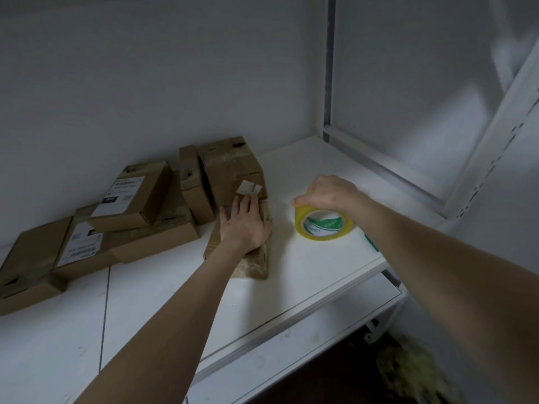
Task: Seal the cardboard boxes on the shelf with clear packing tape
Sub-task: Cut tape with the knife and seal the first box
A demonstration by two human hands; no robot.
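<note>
Flat brown cardboard box (254, 265) lies on white shelf board (315, 275), shut, contents not visible. Left hand (245, 224) presses on it, fingers straight & flat. Just right of it, yellowish clear packing tape roll w/ green-white core (320, 228) sits on shelf; right hand (331, 192) grips its top edge, fingers curled. More closed brown boxes (140, 199) stacked left & behind.

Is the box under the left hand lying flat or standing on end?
Lying flat. The box rests broad side down on the white shelf, and the left hand presses palm-down on its top.
</note>
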